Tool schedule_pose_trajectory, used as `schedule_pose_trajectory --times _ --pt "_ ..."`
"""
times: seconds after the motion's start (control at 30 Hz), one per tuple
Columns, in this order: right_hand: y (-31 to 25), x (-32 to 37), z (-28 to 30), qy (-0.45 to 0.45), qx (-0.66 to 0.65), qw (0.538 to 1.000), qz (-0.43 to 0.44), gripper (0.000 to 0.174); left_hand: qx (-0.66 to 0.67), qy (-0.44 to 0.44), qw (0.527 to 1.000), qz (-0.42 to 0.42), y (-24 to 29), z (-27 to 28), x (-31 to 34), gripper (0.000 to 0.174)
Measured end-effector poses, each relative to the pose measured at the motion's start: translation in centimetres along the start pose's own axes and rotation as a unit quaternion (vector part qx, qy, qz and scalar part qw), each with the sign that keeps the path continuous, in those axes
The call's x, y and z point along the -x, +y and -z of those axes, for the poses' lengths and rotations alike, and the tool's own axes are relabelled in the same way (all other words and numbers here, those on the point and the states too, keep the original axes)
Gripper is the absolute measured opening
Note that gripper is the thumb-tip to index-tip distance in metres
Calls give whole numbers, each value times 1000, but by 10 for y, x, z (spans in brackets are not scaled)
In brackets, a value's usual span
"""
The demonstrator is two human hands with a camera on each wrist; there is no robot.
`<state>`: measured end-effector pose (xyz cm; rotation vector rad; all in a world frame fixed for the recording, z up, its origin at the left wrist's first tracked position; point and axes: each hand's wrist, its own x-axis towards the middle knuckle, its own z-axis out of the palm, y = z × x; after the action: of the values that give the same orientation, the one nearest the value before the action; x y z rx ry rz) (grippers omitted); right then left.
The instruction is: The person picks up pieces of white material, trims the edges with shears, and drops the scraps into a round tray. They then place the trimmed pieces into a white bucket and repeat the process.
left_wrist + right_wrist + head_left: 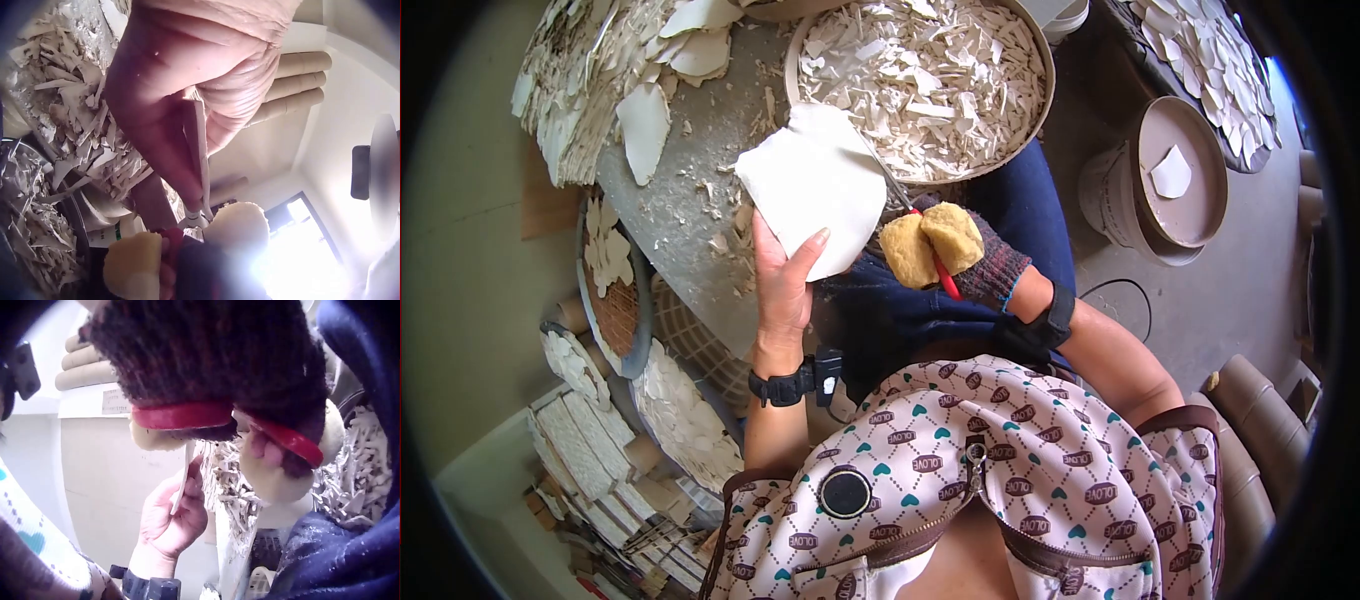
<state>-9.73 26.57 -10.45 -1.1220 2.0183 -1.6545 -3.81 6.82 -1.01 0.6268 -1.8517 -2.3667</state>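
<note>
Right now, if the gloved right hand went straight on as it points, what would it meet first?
Probably the white sheet the left hand holds; the scissors in the right hand seem to touch its edge, depth unclear.

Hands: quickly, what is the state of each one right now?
Left hand: holds the flat white piece, thumb pressed on top of it.
Right hand: gloved, grips the red-handled scissors.

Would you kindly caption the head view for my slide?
Left hand holds a white sheet while the gloved right hand works red-handled scissors at its edge, beside a basin of offcuts.
</note>
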Motion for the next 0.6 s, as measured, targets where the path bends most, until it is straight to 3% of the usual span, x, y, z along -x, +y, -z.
schedule_pose_trajectory --times 0.1,0.2,0.3,0.4,0.5,0.6 --pt "-10 -4 7 41 67 995 58 28 -15 -41 999 12 1 0 5 63" --pt "-6 -4 7 2 44 999 10 29 -11 -50 998 30 1 0 9 64" --pt "-14 -7 13 45 103 991 70 29 0 -55 997 46 -1 3 9 64" --pt "-15 -4 14 32 62 997 29 28 3 -61 997 54 -2 7 5 64" --pt "-17 -5 18 35 83 995 43 28 -10 -71 996 50 0 11 2 68" --pt "-19 -5 18 64 11 997 39 27 -32 -103 993 55 10 13 -3 72"
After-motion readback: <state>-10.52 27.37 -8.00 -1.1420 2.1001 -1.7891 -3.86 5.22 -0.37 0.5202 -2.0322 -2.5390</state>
